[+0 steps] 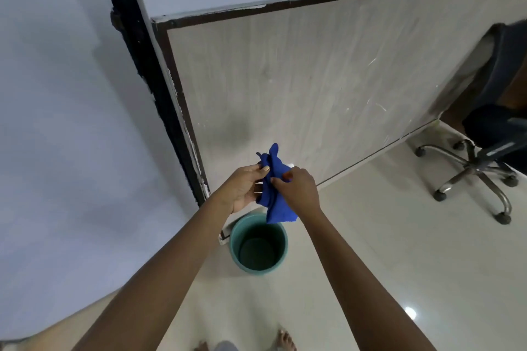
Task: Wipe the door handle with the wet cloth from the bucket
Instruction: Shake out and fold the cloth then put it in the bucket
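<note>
Blue cloth (273, 188) is hanging bunched between both hands, above the bucket (258, 245). Left hand (245, 186) is curling loosely around it; right hand (296, 188) is pinching it. Door (299, 88) handle is not showing. Bucket contents are unclear. Chair (490, 128) is standing, cut off, on glossy floor (370, 236).

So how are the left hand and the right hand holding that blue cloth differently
The left hand is turned palm up and cups the blue cloth from the side, thumb over its upper part; the right hand is back up and pinches the cloth from above with its fingertips. The left hand's fingers are spread apart, the right hand's are bunched. Both grip the cloth above the green bucket.
</note>
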